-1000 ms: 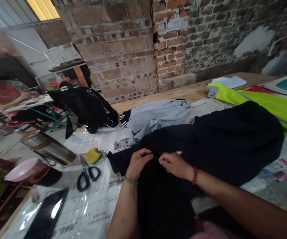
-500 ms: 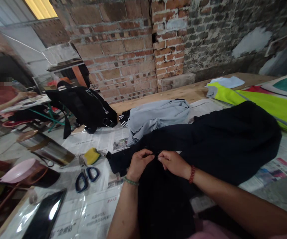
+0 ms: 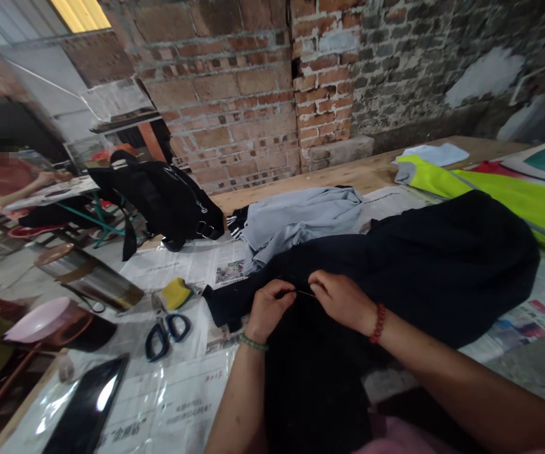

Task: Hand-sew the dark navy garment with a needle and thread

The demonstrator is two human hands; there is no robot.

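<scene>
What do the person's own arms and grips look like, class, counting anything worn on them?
The left grip and right grip are ungloved. Both forearms are bare, with no sleeves in view. A green beaded bracelet circles the left wrist; a red beaded bracelet circles the right.

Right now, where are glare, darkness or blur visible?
Head view, lower left: white glare on the phone, glossy streaks on the newspaper; head view, bottom: the black cloth loses its folds in darkness; head view, far left: the seated person looks blurred.
</scene>
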